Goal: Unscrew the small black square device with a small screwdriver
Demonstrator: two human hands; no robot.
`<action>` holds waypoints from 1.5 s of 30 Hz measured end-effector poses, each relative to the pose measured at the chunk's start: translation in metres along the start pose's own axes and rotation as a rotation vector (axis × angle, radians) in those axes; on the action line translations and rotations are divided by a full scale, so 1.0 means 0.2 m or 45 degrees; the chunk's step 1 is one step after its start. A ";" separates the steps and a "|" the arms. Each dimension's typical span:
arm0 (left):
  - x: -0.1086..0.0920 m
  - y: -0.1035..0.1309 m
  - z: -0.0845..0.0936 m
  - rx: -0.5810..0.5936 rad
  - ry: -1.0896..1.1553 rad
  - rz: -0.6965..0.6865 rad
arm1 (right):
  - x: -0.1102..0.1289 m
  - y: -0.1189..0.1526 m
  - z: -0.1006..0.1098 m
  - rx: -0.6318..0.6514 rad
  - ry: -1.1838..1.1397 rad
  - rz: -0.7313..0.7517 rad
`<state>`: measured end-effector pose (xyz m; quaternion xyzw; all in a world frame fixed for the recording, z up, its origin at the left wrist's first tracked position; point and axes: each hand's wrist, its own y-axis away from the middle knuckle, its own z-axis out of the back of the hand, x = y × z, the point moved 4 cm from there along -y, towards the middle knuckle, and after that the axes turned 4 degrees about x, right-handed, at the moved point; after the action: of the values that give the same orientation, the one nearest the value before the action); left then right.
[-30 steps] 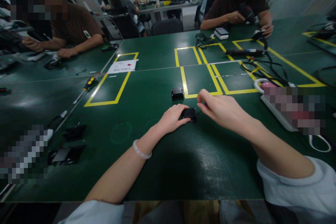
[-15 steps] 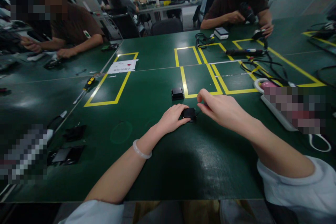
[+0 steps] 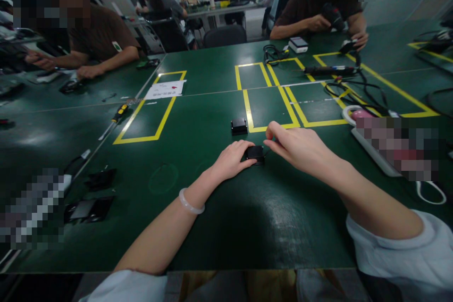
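My left hand (image 3: 231, 160) grips a small black box-shaped part (image 3: 255, 152) on the green table, thumb at its near side and fingers at its far side. To the right of that part, my right hand (image 3: 292, 146) is closed in a pinch. A thin dark piece shows between its fingertips and the part's right side, too small to name. Just beyond my left hand, a second black box-shaped part (image 3: 239, 126) rests on the table, touched by neither hand.
Yellow tape outlines (image 3: 271, 129) mark the green tabletop (image 3: 198, 118). A yellow-black screwdriver (image 3: 120, 113) and black pieces (image 3: 90, 209) lie left. At right are a pink item in a white tray (image 3: 377, 153) and black cables (image 3: 368, 92). Co-workers sit across, one holding a power driver (image 3: 333, 16).
My right fingertips have shifted very slightly beside the black part. My left hand and both box-shaped parts stay in place.
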<state>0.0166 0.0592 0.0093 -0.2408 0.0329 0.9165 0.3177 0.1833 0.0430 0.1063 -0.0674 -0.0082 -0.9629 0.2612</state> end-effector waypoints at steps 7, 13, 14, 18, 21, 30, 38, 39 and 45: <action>0.00 0.00 0.00 0.005 -0.003 0.006 | 0.00 0.00 0.00 -0.034 -0.036 0.024; 0.00 0.00 0.00 0.011 -0.008 0.003 | 0.00 0.00 0.00 -0.062 0.007 0.025; 0.00 0.00 -0.01 0.012 -0.009 0.004 | -0.01 0.00 0.00 -0.071 0.026 0.023; 0.01 0.00 -0.01 0.009 -0.006 0.001 | 0.00 0.00 0.00 -0.057 0.115 -0.004; 0.01 0.00 -0.01 0.009 -0.005 0.000 | 0.01 -0.01 0.01 -0.013 0.146 -0.037; 0.00 0.00 -0.01 0.005 -0.022 -0.004 | 0.00 0.00 -0.01 -0.055 0.042 0.028; 0.00 -0.01 -0.01 0.016 -0.009 0.004 | 0.00 0.00 0.00 -0.015 0.048 0.000; 0.00 -0.01 -0.01 0.016 -0.011 0.005 | 0.00 0.00 0.00 -0.009 0.057 -0.004; 0.00 0.00 -0.01 0.000 -0.015 -0.002 | 0.01 0.00 -0.01 -0.031 0.013 0.036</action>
<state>0.0169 0.0602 0.0078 -0.2355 0.0308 0.9177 0.3185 0.1821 0.0424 0.1046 -0.0655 0.0057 -0.9594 0.2742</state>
